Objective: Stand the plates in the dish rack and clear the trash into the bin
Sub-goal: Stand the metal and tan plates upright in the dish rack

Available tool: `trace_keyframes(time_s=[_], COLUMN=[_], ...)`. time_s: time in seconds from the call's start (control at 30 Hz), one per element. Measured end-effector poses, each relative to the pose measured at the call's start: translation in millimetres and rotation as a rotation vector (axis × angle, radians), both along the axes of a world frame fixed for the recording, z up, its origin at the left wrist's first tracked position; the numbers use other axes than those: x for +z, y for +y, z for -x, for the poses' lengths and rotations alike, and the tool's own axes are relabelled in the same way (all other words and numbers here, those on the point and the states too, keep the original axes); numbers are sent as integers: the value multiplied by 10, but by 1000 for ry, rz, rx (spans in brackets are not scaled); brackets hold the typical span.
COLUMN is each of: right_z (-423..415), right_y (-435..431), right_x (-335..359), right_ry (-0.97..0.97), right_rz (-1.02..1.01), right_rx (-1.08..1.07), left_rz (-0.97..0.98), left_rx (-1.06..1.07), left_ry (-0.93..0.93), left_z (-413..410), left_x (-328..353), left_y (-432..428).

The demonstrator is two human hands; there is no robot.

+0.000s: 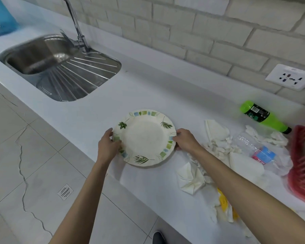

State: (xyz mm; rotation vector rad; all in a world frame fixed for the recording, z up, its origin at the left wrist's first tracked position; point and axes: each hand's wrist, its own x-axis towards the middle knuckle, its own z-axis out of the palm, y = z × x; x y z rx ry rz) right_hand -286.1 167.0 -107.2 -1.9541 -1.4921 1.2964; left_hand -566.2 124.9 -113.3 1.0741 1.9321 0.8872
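plate [144,138] sits flat on the counter [148,88], your left hand [108,144] and right hand [185,140] pinching opposite rims. it looks light, so squeeze unevenly and it could flex or tip on the way right to the red dish rack [302,161] across the crumpled tissues [218,143].

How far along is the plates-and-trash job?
Early. Done: nothing visible; the red dish rack shows no plate in the part in view. In hand: the left hand and right hand hold the leaf-patterned plate by opposite rim edges. Left: racking that plate, then binning the green bottle, clear bottle and crumpled napkins.
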Motion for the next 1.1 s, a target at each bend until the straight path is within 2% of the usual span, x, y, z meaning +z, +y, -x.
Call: trace_keyframes(time_s=[0.13,0.33,0.53,0.83,1.1], right_z=[-34,-399,-1002,-2165,-3140], right_y=[-47,-423,-1232,-2833,-4250], right_x=[10,581,931,1040,1086], right_ry=[91,264,394,379,334], right_rz=[1,-160,-208,-341,-443], right_rx=[-51,-117,-375,-553,-631], left_rz=[-57,-215,-239,-159,-131], left_rx=[12,-33,-215,-452,-565], left_ry=[-84,-270,-372,-348,-343], left_z=[47,-151,-898,-2242,-3351], left_x=[75,515,898,1041,970], left_y=[-39,-201,-519,-1442,-2567])
